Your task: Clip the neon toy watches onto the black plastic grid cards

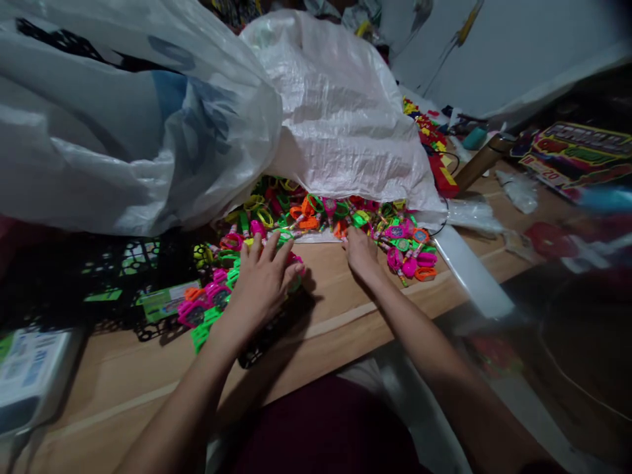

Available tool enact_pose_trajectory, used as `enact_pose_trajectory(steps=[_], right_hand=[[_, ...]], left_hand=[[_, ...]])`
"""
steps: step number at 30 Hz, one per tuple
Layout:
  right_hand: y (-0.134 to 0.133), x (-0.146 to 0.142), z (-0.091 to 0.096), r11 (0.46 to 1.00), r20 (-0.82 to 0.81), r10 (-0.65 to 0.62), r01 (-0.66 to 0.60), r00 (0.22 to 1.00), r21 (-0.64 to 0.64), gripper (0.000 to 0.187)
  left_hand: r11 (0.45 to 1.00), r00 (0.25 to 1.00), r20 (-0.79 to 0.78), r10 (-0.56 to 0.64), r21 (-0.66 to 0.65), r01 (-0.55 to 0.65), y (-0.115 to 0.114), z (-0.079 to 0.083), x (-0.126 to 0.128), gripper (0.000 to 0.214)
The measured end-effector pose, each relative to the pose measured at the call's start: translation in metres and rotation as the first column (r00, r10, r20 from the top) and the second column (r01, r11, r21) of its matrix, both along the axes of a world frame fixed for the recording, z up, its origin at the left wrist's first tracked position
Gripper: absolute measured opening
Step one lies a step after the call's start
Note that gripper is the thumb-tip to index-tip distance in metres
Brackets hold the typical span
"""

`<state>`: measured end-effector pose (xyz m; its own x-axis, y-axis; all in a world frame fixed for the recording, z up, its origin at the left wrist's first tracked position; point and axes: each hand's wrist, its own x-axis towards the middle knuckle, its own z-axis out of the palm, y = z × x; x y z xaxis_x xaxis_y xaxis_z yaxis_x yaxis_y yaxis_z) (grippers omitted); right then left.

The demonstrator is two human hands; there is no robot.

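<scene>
Brightly coloured toy watches [402,232] in pink, green, orange and yellow lie heaped on the wooden table, spilling from under a white woven sack [345,131]. My left hand [261,280] is open, its fingers spread over a row of pink and green toy watches [217,293] on the left side. At the front edge of the heap, my right hand [363,253] has its fingers curled together beside an orange piece [340,229]. What those fingers pinch is hidden. Below my left palm, a dark perforated strip [251,352] shows partly in shadow.
A large translucent plastic bag [138,145] bulges over the left side, above a black openwork basket [113,283]. At far left stands a white device [37,375]. On the right are a brown cylinder [484,161], a clear plastic packet [474,273] and a printed box [582,158].
</scene>
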<state>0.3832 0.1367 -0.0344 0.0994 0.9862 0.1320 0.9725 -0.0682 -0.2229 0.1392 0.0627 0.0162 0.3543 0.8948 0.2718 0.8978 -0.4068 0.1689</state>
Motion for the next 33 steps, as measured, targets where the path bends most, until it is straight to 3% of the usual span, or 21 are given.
enact_pose_trajectory(steps=[4, 8, 10, 12, 15, 17, 19, 22, 29, 33], right_hand=[[-0.025, 0.013, -0.022, 0.993, -0.045, 0.074, -0.07, 0.996, 0.091, 0.023], [-0.065, 0.014, -0.037, 0.964, -0.323, 0.222, -0.157, 0.92, 0.214, 0.017], [-0.09, -0.002, -0.038, 0.951, -0.54, 0.301, -0.209, 0.786, 0.226, 0.018], [-0.115, -0.03, -0.039, 0.922, -0.705, 0.374, -0.326, 0.602, 0.21, 0.019], [-0.148, -0.082, -0.044, 0.812, -0.803, 0.463, -0.544, 0.376, 0.213, 0.011], [-0.16, -0.111, -0.051, 0.748, -0.819, 0.489, -0.627, 0.299, 0.217, 0.012], [-0.165, -0.131, -0.06, 0.72, -0.843, 0.476, -0.661, 0.25, 0.21, 0.017], [-0.165, -0.142, -0.067, 0.703, -0.855, 0.475, -0.675, 0.21, 0.225, 0.017], [-0.161, -0.145, -0.066, 0.642, -0.664, 0.675, -0.699, 0.321, 0.315, 0.025], [-0.163, -0.147, -0.075, 0.57, -0.578, 0.763, -0.722, 0.289, 0.391, 0.037]], left_hand=[[1.0, 0.981, 0.191, -0.027, 0.0, 0.028, -0.029, 0.014, -0.041, 0.066], [0.997, 0.95, 0.304, 0.076, -0.032, -0.07, -0.067, 0.002, -0.082, 0.056], [0.996, 0.943, 0.322, 0.083, -0.053, -0.069, -0.077, -0.014, -0.091, 0.054], [0.998, 0.946, 0.318, 0.067, -0.031, -0.061, -0.081, -0.029, -0.093, 0.053], [0.997, 0.946, 0.32, 0.062, 0.013, -0.07, -0.078, -0.041, -0.091, 0.052], [0.997, 0.944, 0.323, 0.065, 0.022, -0.076, -0.076, -0.043, -0.09, 0.051], [0.997, 0.946, 0.318, 0.059, 0.035, -0.074, -0.074, -0.042, -0.089, 0.05], [0.997, 0.949, 0.312, 0.052, 0.043, -0.069, -0.074, -0.041, -0.09, 0.049], [0.998, 0.947, 0.316, 0.064, -0.011, -0.064, -0.076, -0.04, -0.091, 0.051], [0.996, 0.943, 0.323, 0.081, -0.05, -0.069, -0.077, -0.038, -0.09, 0.051]])
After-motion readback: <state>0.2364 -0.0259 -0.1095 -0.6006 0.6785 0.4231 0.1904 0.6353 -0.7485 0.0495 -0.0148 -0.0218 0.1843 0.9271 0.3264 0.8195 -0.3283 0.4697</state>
